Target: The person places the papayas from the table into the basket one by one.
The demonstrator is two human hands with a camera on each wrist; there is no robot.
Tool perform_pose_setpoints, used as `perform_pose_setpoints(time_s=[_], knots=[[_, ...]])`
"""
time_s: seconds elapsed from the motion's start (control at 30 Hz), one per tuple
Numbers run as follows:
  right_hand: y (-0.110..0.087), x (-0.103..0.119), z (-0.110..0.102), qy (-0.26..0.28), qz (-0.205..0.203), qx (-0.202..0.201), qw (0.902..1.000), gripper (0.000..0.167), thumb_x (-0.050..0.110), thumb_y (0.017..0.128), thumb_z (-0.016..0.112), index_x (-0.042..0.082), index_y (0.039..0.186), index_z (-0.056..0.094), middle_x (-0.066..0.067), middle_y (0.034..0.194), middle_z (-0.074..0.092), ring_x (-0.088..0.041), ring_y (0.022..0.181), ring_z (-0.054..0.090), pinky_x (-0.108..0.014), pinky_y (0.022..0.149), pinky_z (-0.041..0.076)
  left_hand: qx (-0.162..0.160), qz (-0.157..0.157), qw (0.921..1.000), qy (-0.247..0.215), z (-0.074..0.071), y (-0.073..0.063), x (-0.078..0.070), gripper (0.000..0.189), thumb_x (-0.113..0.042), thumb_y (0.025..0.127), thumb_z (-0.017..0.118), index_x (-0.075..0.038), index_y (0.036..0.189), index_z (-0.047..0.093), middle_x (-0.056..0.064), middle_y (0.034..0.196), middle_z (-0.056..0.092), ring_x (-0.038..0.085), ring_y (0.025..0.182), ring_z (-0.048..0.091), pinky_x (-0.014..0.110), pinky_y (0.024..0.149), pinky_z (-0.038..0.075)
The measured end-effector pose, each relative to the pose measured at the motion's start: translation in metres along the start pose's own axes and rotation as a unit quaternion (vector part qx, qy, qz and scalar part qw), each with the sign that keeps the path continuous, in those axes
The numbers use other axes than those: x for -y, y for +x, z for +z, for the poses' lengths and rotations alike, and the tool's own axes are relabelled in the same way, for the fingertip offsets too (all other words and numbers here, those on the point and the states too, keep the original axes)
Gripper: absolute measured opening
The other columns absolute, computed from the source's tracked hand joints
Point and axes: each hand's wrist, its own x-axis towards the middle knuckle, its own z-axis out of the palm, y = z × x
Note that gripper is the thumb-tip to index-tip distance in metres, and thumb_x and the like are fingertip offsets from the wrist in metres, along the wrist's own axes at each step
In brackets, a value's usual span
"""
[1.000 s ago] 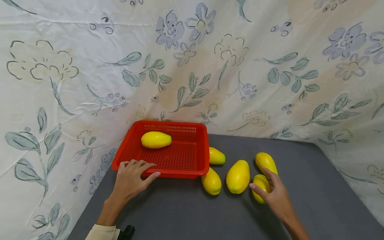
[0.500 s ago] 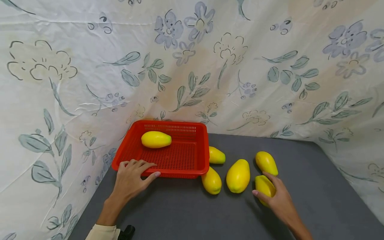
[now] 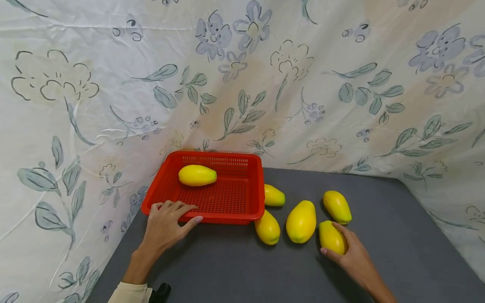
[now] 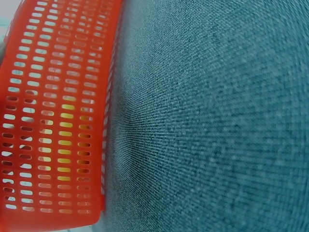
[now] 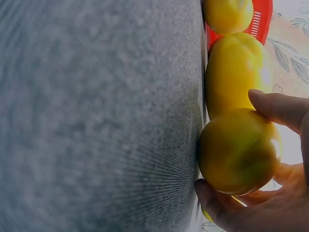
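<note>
A red perforated plastic basket sits on the grey table, with one yellow papaya lying inside. My left hand rests on the basket's near left rim, fingers over the edge and thumb by the front wall. At right, my right hand holds another papaya, thumb on one side and fingers on the other. The right wrist view shows this papaya end-on, low at the table surface, between thumb and fingers. Through the basket wall, the left wrist view shows patches of yellow.
Beside the held fruit lie a large papaya to its left and another papaya just behind. Two more, a near papaya and a far papaya, lie against the basket's right side. Flowered cloth hangs behind the table.
My right hand has closed in around the papaya, which has turned and shifted slightly under the fingers. The left hand and the basket have stayed in place.
</note>
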Motion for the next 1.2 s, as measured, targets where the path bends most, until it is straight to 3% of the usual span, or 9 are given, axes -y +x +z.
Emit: perform_pose_setpoints(time_s=[0.6, 0.97, 1.2], knots=[[-0.006, 0.003, -0.002, 0.042, 0.02, -0.01, 0.9989, 0.108, 0.055, 0.092, 0.079, 0.006, 0.168, 0.021, -0.033, 0.161, 0.031, -0.045, 0.126, 0.05, -0.054, 0.092, 0.047, 0.0, -0.002, 1.0, -0.002, -0.002, 0.0, -0.001, 0.045, -0.057, 0.089, 0.075, -0.024, 0.119, 0.081, 0.005, 0.112, 0.077, 0.031, 0.101, 0.064, 0.061, 0.097, 0.041], [-0.014, 0.022, -0.009, 0.057, -0.005, -0.031, 0.9979, 0.11, 0.06, 0.091, 0.077, 0.011, 0.17, 0.018, -0.03, 0.164, 0.029, -0.043, 0.129, 0.048, -0.055, 0.094, 0.047, -0.003, 0.0, 1.0, -0.004, -0.003, 0.0, -0.001, 0.044, -0.056, 0.089, 0.076, -0.024, 0.118, 0.082, 0.005, 0.111, 0.077, 0.031, 0.102, 0.064, 0.062, 0.098, 0.041], [-0.015, 0.036, -0.007, 0.064, -0.053, -0.058, 0.9948, 0.104, 0.058, 0.092, 0.077, 0.01, 0.168, 0.025, -0.027, 0.162, 0.034, -0.041, 0.129, 0.049, -0.056, 0.096, 0.046, -0.003, 0.001, 1.0, -0.007, -0.002, -0.001, -0.001, 0.042, -0.055, 0.089, 0.076, -0.024, 0.118, 0.082, 0.004, 0.111, 0.077, 0.031, 0.101, 0.064, 0.061, 0.096, 0.042]])
